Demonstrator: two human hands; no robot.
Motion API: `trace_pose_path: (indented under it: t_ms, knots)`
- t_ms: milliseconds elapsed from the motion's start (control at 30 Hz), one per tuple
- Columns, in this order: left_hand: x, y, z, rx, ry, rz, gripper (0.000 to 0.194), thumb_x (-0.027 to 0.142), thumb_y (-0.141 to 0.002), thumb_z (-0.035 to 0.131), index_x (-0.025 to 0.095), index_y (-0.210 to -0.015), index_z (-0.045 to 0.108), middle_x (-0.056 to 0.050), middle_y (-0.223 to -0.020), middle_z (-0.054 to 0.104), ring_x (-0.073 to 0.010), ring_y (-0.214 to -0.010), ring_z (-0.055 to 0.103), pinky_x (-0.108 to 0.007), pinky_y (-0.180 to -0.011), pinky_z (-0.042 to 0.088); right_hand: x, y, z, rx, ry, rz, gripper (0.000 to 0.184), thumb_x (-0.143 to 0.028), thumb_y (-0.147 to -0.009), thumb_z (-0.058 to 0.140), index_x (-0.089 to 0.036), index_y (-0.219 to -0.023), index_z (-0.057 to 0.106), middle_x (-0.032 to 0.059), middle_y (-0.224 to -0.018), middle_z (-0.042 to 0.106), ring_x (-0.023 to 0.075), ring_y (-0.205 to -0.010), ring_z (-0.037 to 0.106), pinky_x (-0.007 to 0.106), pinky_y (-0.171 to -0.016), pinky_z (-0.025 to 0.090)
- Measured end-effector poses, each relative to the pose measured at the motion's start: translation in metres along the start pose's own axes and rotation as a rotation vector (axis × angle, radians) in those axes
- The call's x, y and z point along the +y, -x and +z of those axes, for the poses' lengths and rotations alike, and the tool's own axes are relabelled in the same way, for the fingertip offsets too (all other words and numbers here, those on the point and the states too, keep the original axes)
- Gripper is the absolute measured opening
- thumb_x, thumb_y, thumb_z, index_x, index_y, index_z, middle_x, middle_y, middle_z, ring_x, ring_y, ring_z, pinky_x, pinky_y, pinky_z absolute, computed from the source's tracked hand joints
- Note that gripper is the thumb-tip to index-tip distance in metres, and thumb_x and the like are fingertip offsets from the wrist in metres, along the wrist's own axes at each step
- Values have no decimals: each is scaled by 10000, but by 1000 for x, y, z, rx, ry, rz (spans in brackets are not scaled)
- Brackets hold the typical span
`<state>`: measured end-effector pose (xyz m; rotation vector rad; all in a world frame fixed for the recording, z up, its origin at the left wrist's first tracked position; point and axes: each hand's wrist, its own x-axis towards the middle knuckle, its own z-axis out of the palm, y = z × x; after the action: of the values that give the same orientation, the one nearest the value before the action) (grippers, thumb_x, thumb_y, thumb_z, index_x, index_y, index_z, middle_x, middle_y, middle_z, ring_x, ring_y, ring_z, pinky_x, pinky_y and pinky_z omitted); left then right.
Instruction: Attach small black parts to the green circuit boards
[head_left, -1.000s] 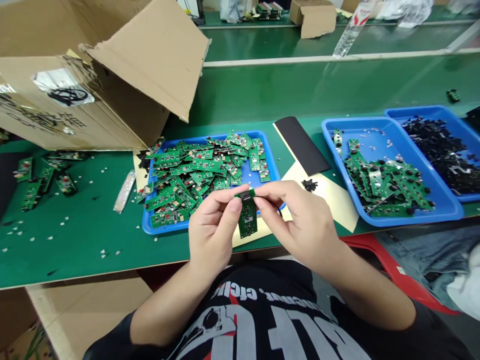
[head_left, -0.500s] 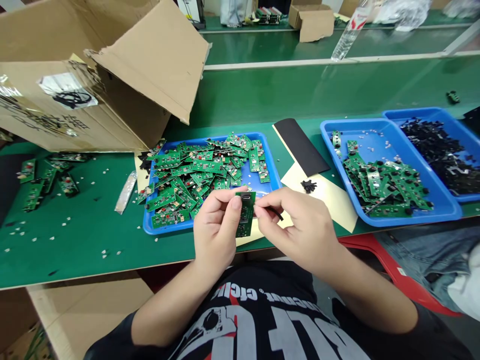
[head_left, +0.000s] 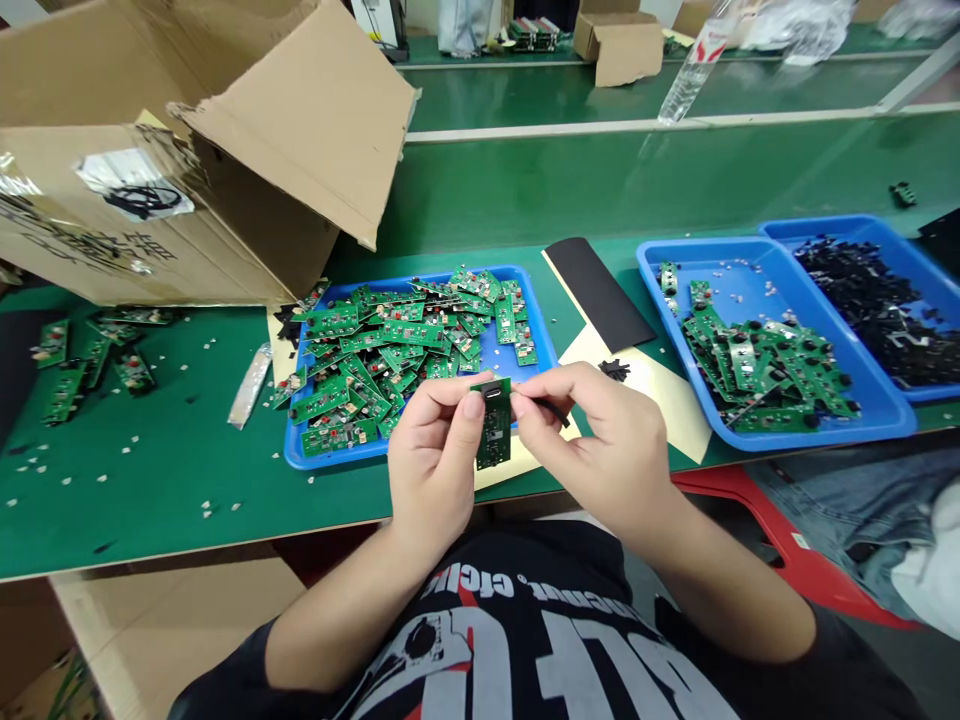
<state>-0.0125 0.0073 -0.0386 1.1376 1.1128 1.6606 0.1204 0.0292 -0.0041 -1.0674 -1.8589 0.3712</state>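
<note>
1. Centre of the frame, and the left hand (head_left: 435, 440) has a green circuit board (head_left: 495, 435) pinched between thumb and fingers at its upper left edge.
2. That board hangs with its long side running down the picture, a dark slotted connector (head_left: 492, 392) near its top end.
3. In from the right comes the right hand (head_left: 611, 425), thumb and fingers drawn narrow on a black strip (head_left: 556, 411), fingertips right beside the board's upper right edge; whether they touch it, I cannot tell.
4. Just behind the hands, left of centre, a blue tray (head_left: 289, 452) is heaped with boards (head_left: 375, 350).
5. Right of centre, a dark sheet (head_left: 600, 295) lies partly over pale yellow paper (head_left: 675, 405), with a little black cluster (head_left: 615, 370) near its lower end.
6. Over at the right, a second tray (head_left: 870, 432) carries more boards (head_left: 784, 375).
7. Upper left, an open cardboard box (head_left: 60, 275) leans its flap out.
</note>
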Motion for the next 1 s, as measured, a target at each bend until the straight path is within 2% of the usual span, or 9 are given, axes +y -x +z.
trace_pose_path:
  t_ms: [167,300,467,600,700,767,833,900,1000]
  knots:
    - [2,-1,2,-4,-26,9,104,311,-863,617,227,-880,675,-11,-883,703,-111,-789,659,-216,-716,533,2,1,1,-10,46,-36,104,-171,-864,541,-190,-792,615,-16,-644,646,103,-560,579,231,-558,456]
    - [5,-4,1,-74,41,-98,168,369,-852,618,202,-854,637,-18,-830,690,-99,-587,633,-227,-564,538,6,2,2,-25,109,-107,138,-180,-895,511,-185,-806,617,9,-669,653,120,-596,577,252,-590,456]
    - [11,-14,-6,-242,94,-271,204,378,-818,659,187,-771,604,2,-689,652,-92,-539,589,-216,-534,508,22,1,2,-45,135,-308,142,-131,-887,513,-179,-847,640,28,-691,655,143,-634,598,281,-597,463]
    - [10,-16,-10,-321,34,-291,216,388,-816,655,184,-754,620,-9,-649,645,-113,-562,600,-229,-543,508,31,-1,-6,-119,76,-407,322,-104,-884,485,-263,-1147,580,67,-1016,658,180,-933,636,313,-731,529]
    - [7,-15,-13,-315,-94,-117,153,330,-797,682,192,-864,675,-55,-817,702,-154,-726,662,-262,-650,549,32,-5,-17,-103,-103,-226,484,-200,-903,471,-338,-1357,373,90,-1280,556,207,-1121,585,354,-868,521]
    - [4,-16,-15,-298,-224,118,225,244,-754,725,215,-972,678,-72,-940,720,-187,-869,672,-301,-760,552,34,-8,-22,18,-347,2,442,-333,-932,414,-309,-1367,339,106,-1295,545,198,-1014,638,358,-847,537]
    - [3,-19,-19,-299,-359,404,411,152,-705,754,259,-1085,642,-57,-993,726,-199,-923,671,-332,-814,541,37,-11,-23,49,-581,246,400,-453,-951,302,-248,-1271,426,116,-1166,616,174,-827,679,342,-732,570]
    - [3,-23,-22,-337,-488,634,511,102,-693,748,305,-1139,603,-28,-995,735,-195,-903,685,-353,-832,537,40,-11,-20,-115,-763,468,452,-534,-942,259,-197,-1106,512,97,-928,684,167,-681,683,314,-603,572]
    - [3,-29,-25,-396,-640,819,479,83,-700,730,314,-1102,610,-7,-973,745,-183,-876,704,-365,-878,532,35,-5,-15,-456,-960,694,335,-497,-878,514,-175,-963,548,25,-682,679,152,-574,674,267,-537,559]
